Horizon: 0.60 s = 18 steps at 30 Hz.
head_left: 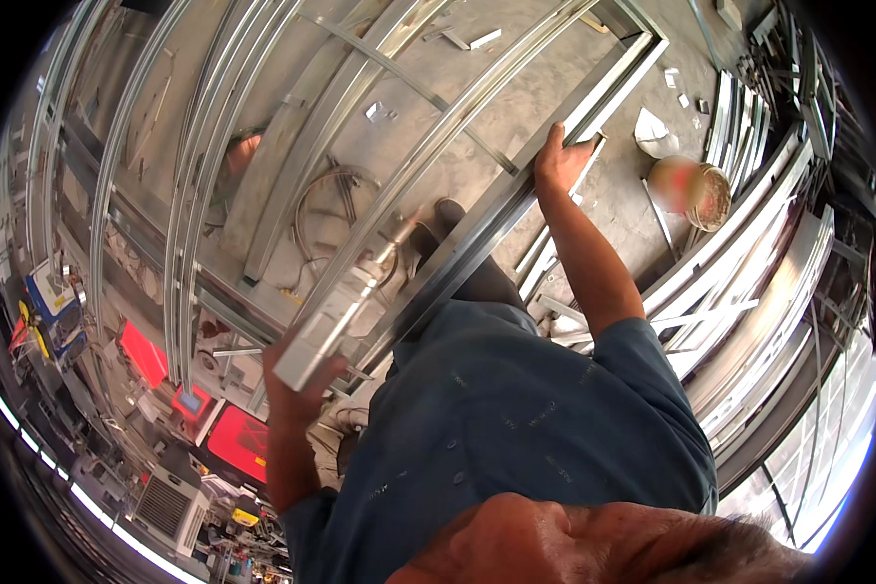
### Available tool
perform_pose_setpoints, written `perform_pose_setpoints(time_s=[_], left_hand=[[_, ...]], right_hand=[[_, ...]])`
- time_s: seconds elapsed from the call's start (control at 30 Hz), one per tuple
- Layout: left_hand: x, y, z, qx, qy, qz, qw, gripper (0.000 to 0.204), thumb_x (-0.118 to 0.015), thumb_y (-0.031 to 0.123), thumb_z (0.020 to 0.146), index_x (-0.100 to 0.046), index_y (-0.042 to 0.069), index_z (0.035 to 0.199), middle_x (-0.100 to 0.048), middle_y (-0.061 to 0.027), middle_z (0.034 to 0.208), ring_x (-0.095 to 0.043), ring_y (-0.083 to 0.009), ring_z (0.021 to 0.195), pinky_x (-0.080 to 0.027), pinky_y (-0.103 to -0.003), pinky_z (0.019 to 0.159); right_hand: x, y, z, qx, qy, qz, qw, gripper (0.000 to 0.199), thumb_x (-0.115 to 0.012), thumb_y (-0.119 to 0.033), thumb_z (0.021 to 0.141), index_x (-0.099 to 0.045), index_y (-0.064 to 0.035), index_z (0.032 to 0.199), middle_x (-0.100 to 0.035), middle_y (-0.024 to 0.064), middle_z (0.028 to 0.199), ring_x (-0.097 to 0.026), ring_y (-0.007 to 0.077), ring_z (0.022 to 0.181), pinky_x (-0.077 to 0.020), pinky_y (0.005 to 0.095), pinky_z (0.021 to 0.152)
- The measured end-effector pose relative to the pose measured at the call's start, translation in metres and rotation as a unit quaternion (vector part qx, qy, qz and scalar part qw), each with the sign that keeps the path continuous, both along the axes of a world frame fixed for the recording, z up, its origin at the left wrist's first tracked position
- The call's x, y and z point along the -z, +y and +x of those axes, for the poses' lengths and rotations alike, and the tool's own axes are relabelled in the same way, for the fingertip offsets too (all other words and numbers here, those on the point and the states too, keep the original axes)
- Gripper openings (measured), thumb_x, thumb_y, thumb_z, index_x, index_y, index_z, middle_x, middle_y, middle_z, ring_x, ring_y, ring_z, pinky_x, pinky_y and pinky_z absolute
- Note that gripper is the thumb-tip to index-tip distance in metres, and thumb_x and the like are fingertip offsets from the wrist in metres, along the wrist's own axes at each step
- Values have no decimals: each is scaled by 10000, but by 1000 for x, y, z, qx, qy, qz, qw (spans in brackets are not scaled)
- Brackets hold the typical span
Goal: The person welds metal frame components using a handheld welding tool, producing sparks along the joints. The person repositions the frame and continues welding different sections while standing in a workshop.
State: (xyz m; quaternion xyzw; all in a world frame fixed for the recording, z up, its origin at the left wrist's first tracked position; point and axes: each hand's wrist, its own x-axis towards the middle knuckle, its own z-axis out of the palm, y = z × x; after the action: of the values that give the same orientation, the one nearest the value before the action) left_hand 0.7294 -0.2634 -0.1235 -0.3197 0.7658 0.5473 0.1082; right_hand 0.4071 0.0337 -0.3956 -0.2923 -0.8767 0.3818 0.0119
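Frame (479, 232): metal, slanting across the middle, its near rail over the person's legs.
Right hand (565, 164): clamped on that rail, towards its far end.
Left hand (300, 382): wrapped around a silver piece (329, 329) at the rail's near end; blurred, kind unclear.
Floor (535, 92): a coil (347, 200) beyond the frame, scraps scattered.
Bucket (713, 198): right, beside stacked bars (745, 277).
Red case (236, 443): lower left.
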Motion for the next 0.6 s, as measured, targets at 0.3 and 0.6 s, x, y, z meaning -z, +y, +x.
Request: perform_pose_setpoints(time_s=[0.3,0.6], left_hand=[[-42,-113,12,-64,-77,67,993,562,-898,245,788,-672,-35,1221,-722,-74,1040,-674,-150,915,-545,-302,794],[30,-144,-54,165,-4,74,984,393,-816,234,847,-697,-15,1126,-699,-62,855,-651,-142,725,-515,-307,661]], right_hand=[[27,12,18,-42,89,-83,992,788,-615,-465,933,-377,62,1469,-534,295,1391,-520,448,1298,-382,478,1117],[11,-53,140,-7,9,9,1000,920,-559,-552,956,-261,94,1538,-423,321,1516,-429,455,1404,-357,468,1159]])
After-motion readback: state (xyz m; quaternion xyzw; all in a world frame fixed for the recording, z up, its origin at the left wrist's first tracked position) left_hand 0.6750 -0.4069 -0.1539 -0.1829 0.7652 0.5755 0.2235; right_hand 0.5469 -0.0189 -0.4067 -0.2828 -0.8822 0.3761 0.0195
